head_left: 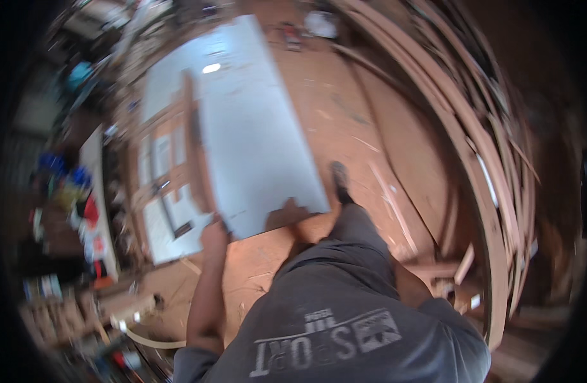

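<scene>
A large glossy white sheet [255, 134] lies at a slant in front of me, its near edge close to my legs. Along it runs a long brown wooden plank [198, 153]. My left hand [214, 236] is closed round the plank's near end, just over the sheet's near edge. Left of the plank, more wooden strips [169, 127] form a frame-like shape on the sheet. A dark long-handled tool [172, 214], blurred, rests beside them. My right arm [411, 284] hangs by my side, and the hand itself is hidden behind my body.
Long timber strips [479, 159] are stacked in a curve along the right. A thin pale strip [396, 207] lies on the reddish-brown floor [319, 108]. Colourful clutter [79, 198] fills the left side, near an upright pale board [102, 210]. My shoe [339, 173] stands beside the sheet's right edge.
</scene>
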### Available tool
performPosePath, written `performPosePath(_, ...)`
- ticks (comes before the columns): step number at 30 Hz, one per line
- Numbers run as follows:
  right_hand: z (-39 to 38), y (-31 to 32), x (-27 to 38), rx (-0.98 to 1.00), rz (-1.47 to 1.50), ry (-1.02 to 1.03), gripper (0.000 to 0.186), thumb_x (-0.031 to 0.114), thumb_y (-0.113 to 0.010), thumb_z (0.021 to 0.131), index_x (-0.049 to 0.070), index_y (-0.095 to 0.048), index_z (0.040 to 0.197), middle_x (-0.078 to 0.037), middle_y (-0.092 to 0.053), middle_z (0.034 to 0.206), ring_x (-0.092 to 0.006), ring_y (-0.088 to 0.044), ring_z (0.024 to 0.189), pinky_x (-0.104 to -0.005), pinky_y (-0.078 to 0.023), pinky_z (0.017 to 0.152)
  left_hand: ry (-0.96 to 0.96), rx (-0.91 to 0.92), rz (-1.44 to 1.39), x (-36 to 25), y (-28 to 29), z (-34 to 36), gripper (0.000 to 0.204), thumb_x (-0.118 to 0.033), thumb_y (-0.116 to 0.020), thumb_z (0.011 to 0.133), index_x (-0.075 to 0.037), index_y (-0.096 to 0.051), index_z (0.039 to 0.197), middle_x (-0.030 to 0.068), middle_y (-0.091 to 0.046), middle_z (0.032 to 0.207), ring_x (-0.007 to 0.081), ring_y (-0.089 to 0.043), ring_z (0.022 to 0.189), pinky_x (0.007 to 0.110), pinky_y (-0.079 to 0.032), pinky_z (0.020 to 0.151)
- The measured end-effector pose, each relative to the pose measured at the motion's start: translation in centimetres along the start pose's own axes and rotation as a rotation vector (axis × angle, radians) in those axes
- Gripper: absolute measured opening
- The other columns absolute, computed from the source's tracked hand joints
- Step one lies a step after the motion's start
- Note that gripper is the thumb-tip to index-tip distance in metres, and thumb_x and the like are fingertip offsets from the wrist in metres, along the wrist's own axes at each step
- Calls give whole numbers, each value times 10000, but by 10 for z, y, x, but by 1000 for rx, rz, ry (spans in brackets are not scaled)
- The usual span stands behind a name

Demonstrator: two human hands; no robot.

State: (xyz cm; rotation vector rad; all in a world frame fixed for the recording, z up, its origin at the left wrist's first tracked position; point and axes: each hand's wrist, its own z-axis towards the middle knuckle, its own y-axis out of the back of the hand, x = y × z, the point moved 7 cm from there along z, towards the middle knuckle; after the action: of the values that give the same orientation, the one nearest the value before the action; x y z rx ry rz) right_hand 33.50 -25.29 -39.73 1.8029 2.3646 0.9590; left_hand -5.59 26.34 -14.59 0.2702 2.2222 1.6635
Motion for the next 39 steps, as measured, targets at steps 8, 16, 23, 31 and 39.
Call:
performPosePath(8,42,71,86,59,-102,112,509,528,-726,891,123,-814,1186,-162,-772,1221,-355,-725,1179,-489,-561,970,-19,-255,175,-32,23,-11,306,-118,-560,991,-11,-720,1229,122,-792,993,259,-772,803,432,-617,670)
performPosePath(16,45,127,106,78,-263,104,522,543,-700,897,121,-812,1184,-166,-765,1235,-361,-718,1189,-483,-558,980,114,-228,-5,-36,10,-9,215,-186,-606,990,-109,-800,1041,67,-786,1041,239,-740,1013,416,-601,797)
performPosePath(23,33,155,125,66,-355,126,534,556,-678,903,120,-811,1183,-168,-760,1247,-366,-712,1199,-478,-555,989,257,-233,-85,-37,26,-27,275,-189,-574,1011,-119,-833,1073,109,-720,1326,285,-670,1178,431,-526,968)
performPosePath(31,-5,108,51,10,-189,80,550,571,-653,910,119,-810,1181,-171,-753,1261,-373,-705,1209,-472,-551,999,165,-172,-19,-20,-19,6,210,-216,-622,972,-138,-814,1008,50,-781,1013,230,-747,975,427,-594,780)
performPosePath(39,-37,-27,-87,16,-14,-74,567,586,-627,916,118,-809,1180,-175,-747,1275,-379,-698,1220,-466,-548,1009,-99,-181,179,-15,3,1,305,-105,-708,865,-71,-699,1168,176,-719,1300,432,-748,906,520,-611,808)
